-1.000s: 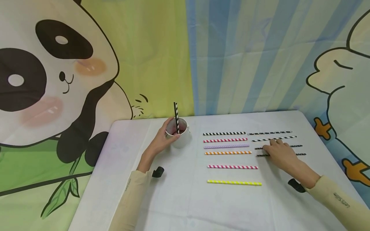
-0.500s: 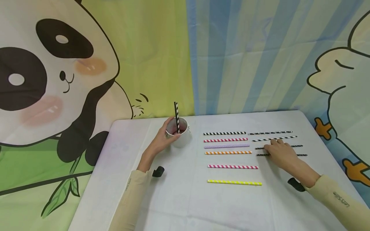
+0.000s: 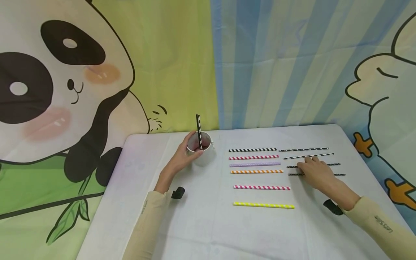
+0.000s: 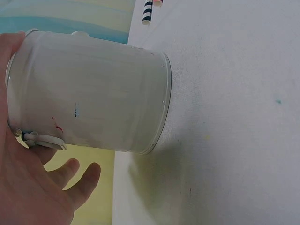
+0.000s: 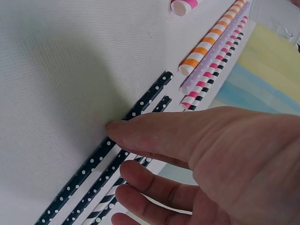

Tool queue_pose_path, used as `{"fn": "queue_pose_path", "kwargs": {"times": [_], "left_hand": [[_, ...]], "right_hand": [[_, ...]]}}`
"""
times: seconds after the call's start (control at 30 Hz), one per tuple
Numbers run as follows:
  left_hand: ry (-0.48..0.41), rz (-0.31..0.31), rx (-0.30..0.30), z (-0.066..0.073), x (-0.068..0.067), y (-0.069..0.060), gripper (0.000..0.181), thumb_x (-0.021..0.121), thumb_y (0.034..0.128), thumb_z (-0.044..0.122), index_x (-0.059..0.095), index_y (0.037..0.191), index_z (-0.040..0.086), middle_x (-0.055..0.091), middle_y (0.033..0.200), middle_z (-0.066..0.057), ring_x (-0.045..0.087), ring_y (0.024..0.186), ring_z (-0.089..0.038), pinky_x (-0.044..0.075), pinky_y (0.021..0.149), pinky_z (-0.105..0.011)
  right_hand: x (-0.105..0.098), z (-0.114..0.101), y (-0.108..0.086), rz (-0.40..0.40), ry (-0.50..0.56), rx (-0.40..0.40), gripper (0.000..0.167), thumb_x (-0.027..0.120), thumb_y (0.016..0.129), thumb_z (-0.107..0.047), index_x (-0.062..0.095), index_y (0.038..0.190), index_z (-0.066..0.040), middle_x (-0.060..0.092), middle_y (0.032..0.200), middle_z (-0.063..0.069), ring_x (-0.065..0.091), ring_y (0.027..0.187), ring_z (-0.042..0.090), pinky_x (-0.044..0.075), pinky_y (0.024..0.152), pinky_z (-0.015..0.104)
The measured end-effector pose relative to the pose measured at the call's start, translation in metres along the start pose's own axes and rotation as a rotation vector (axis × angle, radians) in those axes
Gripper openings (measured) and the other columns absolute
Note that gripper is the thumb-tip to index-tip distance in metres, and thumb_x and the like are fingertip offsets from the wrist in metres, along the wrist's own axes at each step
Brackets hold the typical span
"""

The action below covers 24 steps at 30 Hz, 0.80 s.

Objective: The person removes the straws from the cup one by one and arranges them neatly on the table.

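Observation:
My left hand (image 3: 180, 157) grips a small white metal bucket (image 3: 207, 159) at its rim, thumb over the near side. Black-and-white paper straws (image 3: 199, 131) stand upright inside it. In the left wrist view the bucket (image 4: 93, 89) has its base on the table and a small handle at the side. My right hand (image 3: 316, 173) is over the black straws at the right. In the right wrist view its thumb touches the nearest black polka-dot straw (image 5: 84, 171), and the other fingers bend loosely near a second dotted straw (image 5: 101, 180). The hand hides the straws' middles in the head view.
A left column of straws holds a black-striped straw (image 3: 252, 150), a red-striped one (image 3: 253, 157), a lilac one (image 3: 255, 164), an orange-striped one (image 3: 256, 172), a pink-striped one (image 3: 261, 187) and a yellow one (image 3: 263, 205). A printed curtain (image 3: 253, 72) hangs behind the table (image 3: 201, 224).
The nearest dotted straw under my right hand has shifted very slightly to the right. My left hand and the bucket have stayed in place.

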<state>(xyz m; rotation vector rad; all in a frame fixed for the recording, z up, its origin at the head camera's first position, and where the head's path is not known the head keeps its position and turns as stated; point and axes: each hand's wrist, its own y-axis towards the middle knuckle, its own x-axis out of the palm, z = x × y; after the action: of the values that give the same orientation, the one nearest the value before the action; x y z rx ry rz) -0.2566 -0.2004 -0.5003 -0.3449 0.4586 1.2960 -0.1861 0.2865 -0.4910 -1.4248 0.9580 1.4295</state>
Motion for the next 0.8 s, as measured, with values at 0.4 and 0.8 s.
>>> {"fn": "queue_pose_path", "kwargs": {"times": [0.4, 0.8], "left_hand": [[0.004, 0.004, 0.010, -0.002, 0.001, -0.001, 0.086, 0.073, 0.0894, 0.048, 0.020, 0.157, 0.044, 0.029, 0.163, -0.006, 0.026, 0.152, -0.029, 0.023, 0.120, -0.061], [0.006, -0.021, 0.017, 0.023, -0.005, -0.010, 0.085, 0.071, 0.0934, 0.036, 0.019, 0.160, 0.031, 0.028, 0.163, -0.014, 0.026, 0.152, -0.034, 0.024, 0.120, -0.060]], "right_hand": [[-0.002, 0.000, 0.002, -0.027, 0.002, 0.007, 0.012, 0.075, 0.085, -0.005, 0.069, 0.095, -0.004, 0.059, 0.086, 0.015, 0.055, 0.082, 0.035, 0.050, 0.070, 0.053], [-0.011, -0.002, 0.006, -0.028, -0.014, 0.009, 0.015, 0.079, 0.083, -0.009, 0.065, 0.089, -0.005, 0.060, 0.087, 0.015, 0.055, 0.082, 0.036, 0.050, 0.070, 0.052]]}}
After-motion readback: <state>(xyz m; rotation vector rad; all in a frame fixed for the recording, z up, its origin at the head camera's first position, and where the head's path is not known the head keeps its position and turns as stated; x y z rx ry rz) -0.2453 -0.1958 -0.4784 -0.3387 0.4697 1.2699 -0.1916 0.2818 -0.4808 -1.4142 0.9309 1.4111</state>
